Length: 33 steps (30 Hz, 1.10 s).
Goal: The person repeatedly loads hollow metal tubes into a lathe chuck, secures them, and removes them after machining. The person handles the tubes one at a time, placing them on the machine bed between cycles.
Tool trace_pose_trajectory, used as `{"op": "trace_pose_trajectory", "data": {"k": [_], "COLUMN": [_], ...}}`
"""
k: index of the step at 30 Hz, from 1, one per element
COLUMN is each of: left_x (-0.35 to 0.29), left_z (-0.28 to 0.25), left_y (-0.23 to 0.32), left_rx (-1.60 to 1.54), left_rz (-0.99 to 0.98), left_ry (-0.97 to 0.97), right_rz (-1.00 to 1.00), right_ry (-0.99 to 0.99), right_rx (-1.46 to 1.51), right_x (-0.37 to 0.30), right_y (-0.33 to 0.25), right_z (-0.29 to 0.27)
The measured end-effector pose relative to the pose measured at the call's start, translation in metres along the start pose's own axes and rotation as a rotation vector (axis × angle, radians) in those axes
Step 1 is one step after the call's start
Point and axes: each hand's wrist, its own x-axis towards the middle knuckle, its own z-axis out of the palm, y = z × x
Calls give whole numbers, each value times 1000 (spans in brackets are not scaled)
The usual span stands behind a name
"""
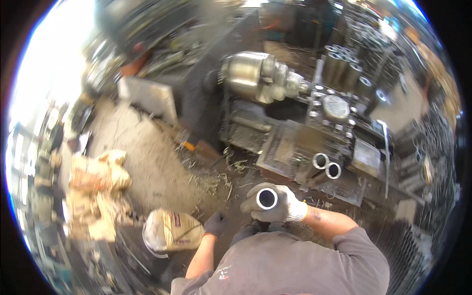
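My right hand (284, 212), in a grey glove with a white cuff, is wrapped round a metal tube (275, 199) in front of my body. The tube's bright ring-shaped end faces up. To the left, my left hand (216, 224), in a dark glove, hangs low beside a tan paper sack (184, 231); its fingers are blurred and dim. Just beyond my right hand, two more metal tubes (333, 171) stand upright side by side at the machine's front. A lathe chuck (246, 69) of shiny metal sits farther off, with a bolted tool post (336, 108) to its right.
More upright tubes (339, 69) are grouped behind the tool post. Curled metal chips (216, 189) litter the floor by the machine. Crumpled tan sacks (96, 187) lie at the left. A metal block (366, 157) rests on the machine's right side, near a long rod (386, 162).
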Motion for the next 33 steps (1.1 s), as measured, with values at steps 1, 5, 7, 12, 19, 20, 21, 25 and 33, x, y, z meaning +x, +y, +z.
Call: {"op": "trace_pose_trajectory", "data": {"k": [1, 5, 7, 12, 19, 20, 21, 25, 33], "left_x": [-19, -154, -227, -350, -468, -486, -504, -555, -544], "left_z": [27, 136, 182, 250, 339, 350, 359, 403, 438], "left_y": [-64, -278, -327, -320, -283, -271, -256, -174, -67], "left_rx": [1, -78, -10, -526, -650, -635, -699, -1070, -1137], "left_rz": [-248, -987, -663, -917, -1055, -1156, -1353, -1679, -2973], "left_ry": [-131, -173, -101, 254, 332, 515, 744, 1209, 1246], "right_rz": [-20, 69, 151, 105, -339, -382, -428, -622, -944], "right_ry": [-44, -145, -247, -666, -1344, -1461, -1568, -1766, -1812], "right_rx": [-25, -55, -18, -99, -70, -89, -108, -31, 274], "right_x": [-4, -10, -9, 8, -31, -40, -48, -84, -146], "right_y": [2, 10, 13, -1, -91, -107, -123, -179, -245], "right_z": [8, 55, 90, 237, 465, 491, 516, 602, 785]}}
